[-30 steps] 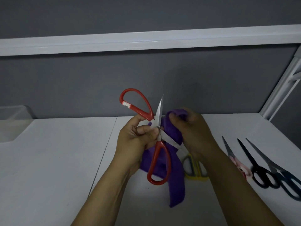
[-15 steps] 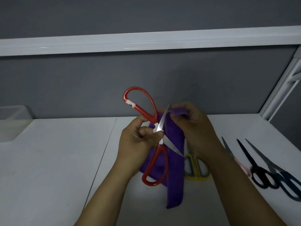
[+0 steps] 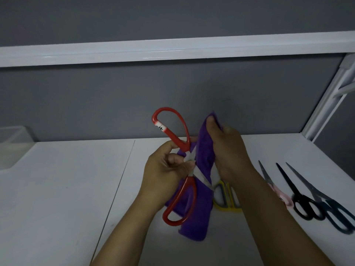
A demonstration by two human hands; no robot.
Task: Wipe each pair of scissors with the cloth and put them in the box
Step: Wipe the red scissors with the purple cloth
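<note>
White table (image 3: 57, 189) carries yellow-handled scissors (image 3: 226, 207), pink-handled scissors (image 3: 284, 196), black-handled scissors (image 3: 295, 194) and dark teal-handled scissors (image 3: 324, 201), right; translucent box (image 3: 13, 143), far left.

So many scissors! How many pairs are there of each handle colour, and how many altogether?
red scissors: 1, gripped by the left hand
yellow scissors: 1
pink scissors: 1
black scissors: 1
dark teal scissors: 1
Total: 5 pairs

A blade of the red scissors (image 3: 173, 138) is hidden in the cloth (image 3: 203, 150); the yellow scissors (image 3: 226, 208) are half covered by the right forearm (image 3: 269, 217); the box (image 3: 13, 143) is cropped at left.
</note>
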